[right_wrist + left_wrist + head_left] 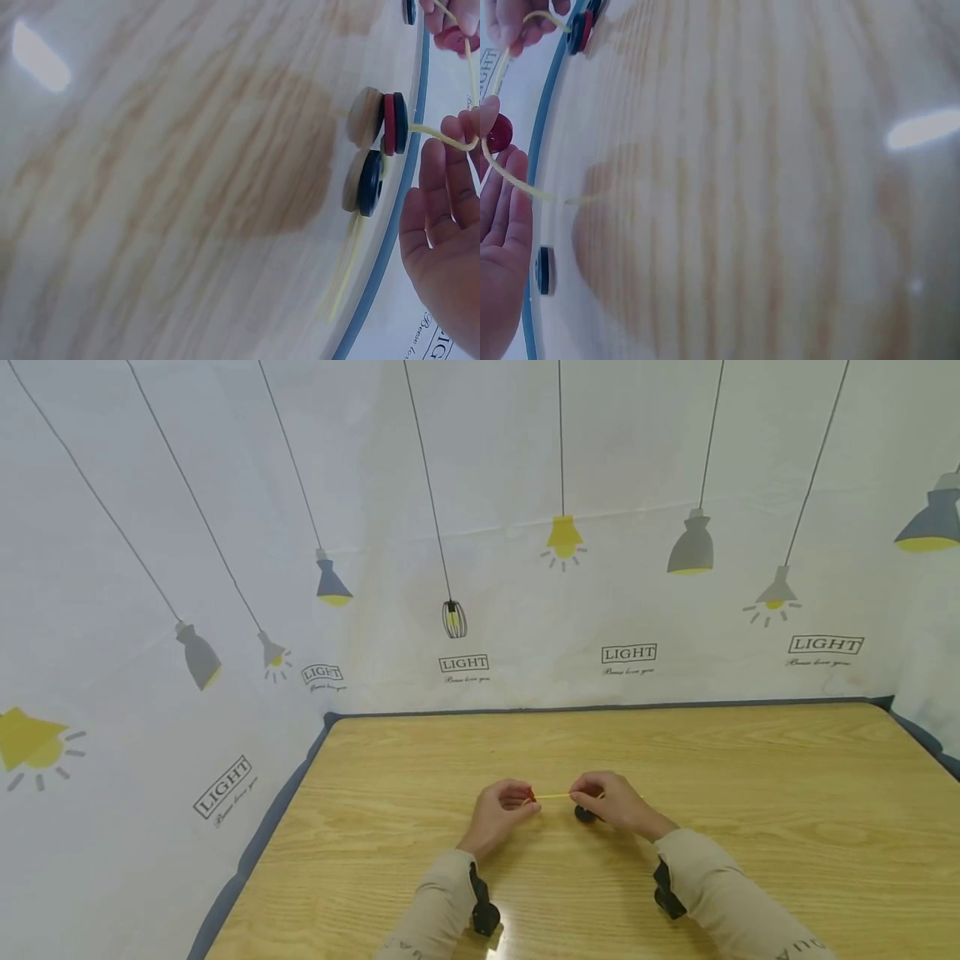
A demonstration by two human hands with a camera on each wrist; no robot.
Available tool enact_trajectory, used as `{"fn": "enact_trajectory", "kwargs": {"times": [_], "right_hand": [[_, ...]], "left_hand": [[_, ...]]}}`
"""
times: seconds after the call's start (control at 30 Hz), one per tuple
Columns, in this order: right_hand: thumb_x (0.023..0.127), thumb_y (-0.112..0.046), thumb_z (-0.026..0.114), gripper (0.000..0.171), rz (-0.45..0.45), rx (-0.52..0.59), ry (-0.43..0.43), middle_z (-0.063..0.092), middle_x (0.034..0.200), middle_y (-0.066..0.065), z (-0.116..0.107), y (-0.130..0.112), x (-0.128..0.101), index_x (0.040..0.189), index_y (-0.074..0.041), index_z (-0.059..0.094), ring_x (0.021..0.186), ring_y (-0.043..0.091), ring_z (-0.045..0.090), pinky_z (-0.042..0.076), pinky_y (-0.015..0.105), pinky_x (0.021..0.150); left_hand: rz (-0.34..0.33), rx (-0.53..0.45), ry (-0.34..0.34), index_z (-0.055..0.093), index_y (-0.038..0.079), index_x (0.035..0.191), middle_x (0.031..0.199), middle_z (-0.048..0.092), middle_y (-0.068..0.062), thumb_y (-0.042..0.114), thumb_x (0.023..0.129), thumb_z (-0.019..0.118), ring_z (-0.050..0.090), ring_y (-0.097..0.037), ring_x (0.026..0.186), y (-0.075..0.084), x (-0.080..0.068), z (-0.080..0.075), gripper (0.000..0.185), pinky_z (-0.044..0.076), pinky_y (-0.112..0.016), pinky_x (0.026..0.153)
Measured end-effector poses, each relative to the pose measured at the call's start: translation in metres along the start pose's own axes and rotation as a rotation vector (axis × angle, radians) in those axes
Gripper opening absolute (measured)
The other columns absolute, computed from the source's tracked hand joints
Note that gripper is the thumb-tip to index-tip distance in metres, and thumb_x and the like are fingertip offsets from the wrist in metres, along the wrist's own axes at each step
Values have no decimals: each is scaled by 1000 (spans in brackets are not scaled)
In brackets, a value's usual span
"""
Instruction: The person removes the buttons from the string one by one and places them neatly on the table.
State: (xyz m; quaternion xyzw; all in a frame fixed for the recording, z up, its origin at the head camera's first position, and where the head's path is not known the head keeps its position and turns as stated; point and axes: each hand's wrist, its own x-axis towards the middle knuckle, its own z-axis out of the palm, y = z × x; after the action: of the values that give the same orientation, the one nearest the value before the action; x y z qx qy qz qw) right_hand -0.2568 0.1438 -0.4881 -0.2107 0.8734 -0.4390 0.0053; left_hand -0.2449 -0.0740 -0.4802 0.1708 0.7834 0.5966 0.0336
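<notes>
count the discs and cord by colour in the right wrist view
dark blue round discs: 3
red round discs: 2
thin yellow cord: 1
total: 6

On the desk (750, 827), the string (553, 796) runs between both hands. The left hand (501, 814) lies left of the string, the right hand (611, 802) right of it. Stacked buttons (386, 124) rest on the desk beside the string's right end.
</notes>
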Motion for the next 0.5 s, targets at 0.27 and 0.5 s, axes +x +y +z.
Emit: {"fn": "enact_trajectory", "kwargs": {"times": [0.27, 0.5], "right_hand": [[87, -15, 56, 15, 11, 21, -16, 61, 83, 3, -1, 3, 0, 90, -1, 63, 74, 15, 53, 44, 28, 64], [87, -15, 56, 15, 6, 13, -14, 60, 82, 2, 0, 1, 0, 89, -1, 63, 74, 15, 53, 45, 28, 64]], "left_hand": [[-2, 26, 43, 55, -10, 106, 98, 59, -20, 7, 80, 64, 56, -32, 91, -10, -3, -21, 31, 46, -31, 77], [-2, 44, 47, 58, -5, 102, 93, 60, -15, 10, 78, 67, 57, -24, 84, -28, -3, -36, 30, 47, -26, 73]]}}
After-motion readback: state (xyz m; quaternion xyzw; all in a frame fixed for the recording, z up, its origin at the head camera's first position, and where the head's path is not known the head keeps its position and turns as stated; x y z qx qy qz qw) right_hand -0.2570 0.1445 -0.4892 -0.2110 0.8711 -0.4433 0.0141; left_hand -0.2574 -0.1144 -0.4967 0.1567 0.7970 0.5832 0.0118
